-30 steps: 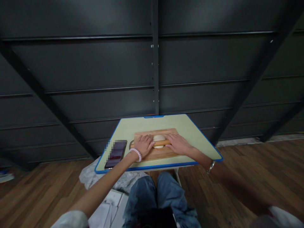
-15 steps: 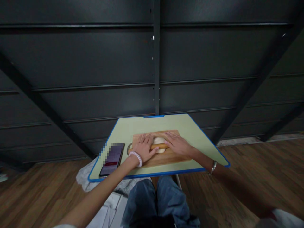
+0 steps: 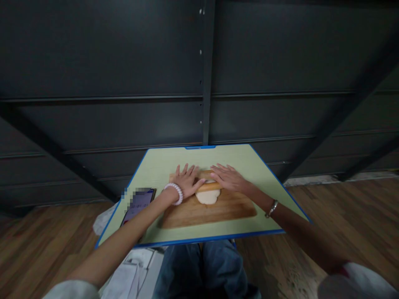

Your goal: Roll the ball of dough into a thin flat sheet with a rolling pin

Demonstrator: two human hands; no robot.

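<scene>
A flattened piece of pale dough (image 3: 207,197) lies on a wooden cutting board (image 3: 193,216). Across the dough's far part rests a wooden rolling pin (image 3: 208,187), its ends covered by my hands. My left hand (image 3: 186,181), fingers spread and flat, presses on the pin's left end. On the right end lies my right hand (image 3: 230,177), also flat with fingers stretched forward. Most of the dough shows on the near side of the pin; a little shows beyond it.
The board sits on a pale green folding table (image 3: 237,158) with a blue rim. A phone (image 3: 140,203) showing a timer lies at the table's left, partly behind my left forearm. A dark panelled wall (image 3: 124,116) stands just beyond the table. My knees (image 3: 202,265) are under the near edge.
Both hands have pushed the rolling pin away from me over the dough, uncovering more of its near side. The left fingers are spread wider. The camera view has shifted.
</scene>
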